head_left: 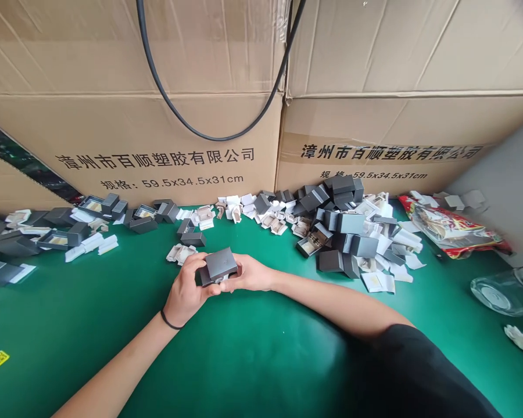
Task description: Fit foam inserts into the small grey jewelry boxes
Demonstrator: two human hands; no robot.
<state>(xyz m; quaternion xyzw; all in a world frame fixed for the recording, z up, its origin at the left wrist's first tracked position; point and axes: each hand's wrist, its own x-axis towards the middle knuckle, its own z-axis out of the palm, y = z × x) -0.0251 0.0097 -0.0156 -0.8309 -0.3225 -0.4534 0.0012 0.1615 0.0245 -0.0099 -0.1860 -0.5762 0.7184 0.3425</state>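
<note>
Both hands hold one small dark grey box (221, 263) above the green table (244, 348). My left hand (185, 293) wraps its fingers round the box's left side, and a black band circles the wrist. From the right, my right hand (249, 273) pinches the box at its lower right corner. A bit of white shows under the box's upper part, between the fingertips; what it is, I cannot make out. Just behind my left hand lies a white crumpled piece (181, 253), with a dark box (193, 238) beyond it.
Dark boxes and white inserts pile up at the right (349, 223) and the left (56, 238). Large cartons (165, 128) stand along the back, a black cable (218, 139) hanging before them. A red packet (457, 229) and a clear glass (505, 293) lie far right.
</note>
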